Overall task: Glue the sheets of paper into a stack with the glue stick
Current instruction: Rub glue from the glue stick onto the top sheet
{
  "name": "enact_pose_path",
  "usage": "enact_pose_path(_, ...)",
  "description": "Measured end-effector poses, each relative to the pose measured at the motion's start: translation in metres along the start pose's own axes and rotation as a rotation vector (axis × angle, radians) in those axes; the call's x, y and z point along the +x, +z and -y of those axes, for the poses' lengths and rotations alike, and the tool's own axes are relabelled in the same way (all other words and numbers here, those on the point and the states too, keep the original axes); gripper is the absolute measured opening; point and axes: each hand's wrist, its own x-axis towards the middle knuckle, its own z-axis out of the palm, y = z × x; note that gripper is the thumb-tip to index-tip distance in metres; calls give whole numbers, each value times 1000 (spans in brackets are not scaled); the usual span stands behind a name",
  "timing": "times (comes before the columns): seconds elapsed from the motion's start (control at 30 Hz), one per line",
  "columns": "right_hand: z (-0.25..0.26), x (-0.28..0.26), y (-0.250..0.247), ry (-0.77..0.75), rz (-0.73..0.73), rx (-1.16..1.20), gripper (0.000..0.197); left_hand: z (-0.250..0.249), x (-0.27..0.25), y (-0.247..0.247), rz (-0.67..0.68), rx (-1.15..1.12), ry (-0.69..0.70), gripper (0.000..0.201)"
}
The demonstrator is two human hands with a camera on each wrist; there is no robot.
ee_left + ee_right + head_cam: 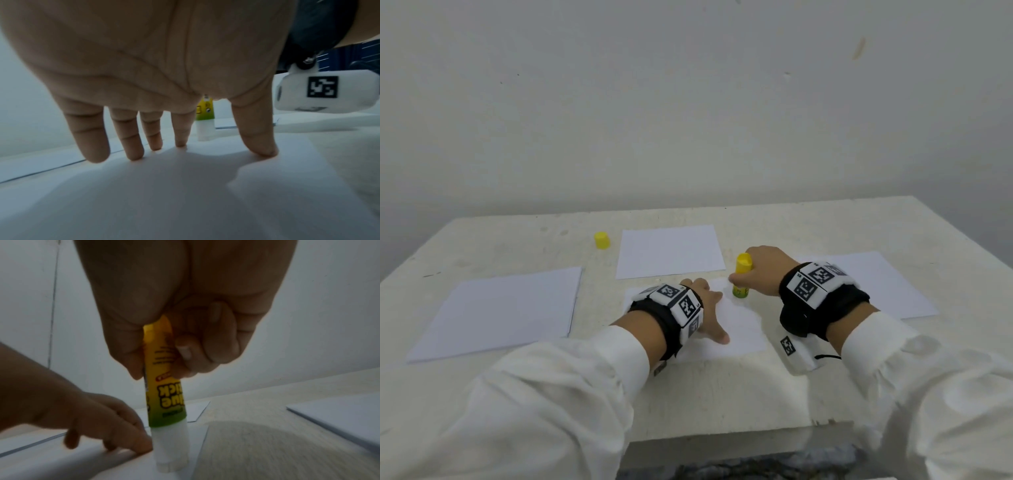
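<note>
A yellow and green glue stick (741, 278) stands upside down, its white glue end (171, 449) pressed onto the far right corner of the near sheet of paper (739, 329). My right hand (760, 270) grips the stick's barrel (162, 386) with curled fingers. My left hand (705, 308) lies spread on the same sheet (185, 194), straight fingertips (135, 154) pressing it down, just left of the stick (205, 116). Its yellow cap (601, 240) stands apart at the far left.
Three more white sheets lie on the pale table (722, 404): one at the left (500, 311), one at the back middle (669, 251), one at the right (887, 284). A plain wall rises behind the table.
</note>
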Motion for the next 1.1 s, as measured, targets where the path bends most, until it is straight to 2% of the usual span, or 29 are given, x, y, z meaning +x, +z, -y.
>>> enact_pose_path(0.43, -7, -64, -2, -58, 103, 24, 28, 0, -3, -1, -10, 10, 15, 92)
enact_pose_path(0.53, -13, -68, -20, -16, 112, 267, 20, 2, -2, 1, -19, -4, 21, 93)
enact_pose_path(0.6, -22, -63, -36, 22, 39, 471, 15, 4, -2, 3, -31, -34, 28, 95)
enact_pose_path(0.7, -33, -40, -42, 77, -62, 650, 29, 6, -3, 5, -67, -109, 42, 100)
enact_pose_path(0.77, -32, -22, -33, 107, -72, 711, 29, 7, -4, 6, -76, -136, 52, 99)
enact_pose_path(0.83, -30, -4, -24, 130, -132, 693, 35, 8, -5, 6, -66, -133, 61, 96)
enact_pose_path(0.93, -30, 16, -17, 170, -182, 497, 43, 9, -8, 6, -47, -125, 74, 93)
enact_pose_path(1.0, -32, 26, -13, 234, -167, 379, 36, 10, -9, 8, -49, -131, 77, 92)
enact_pose_path(1.1, -33, 33, -8, 297, -147, 323, 28, 11, -11, 10, -68, -175, 62, 90)
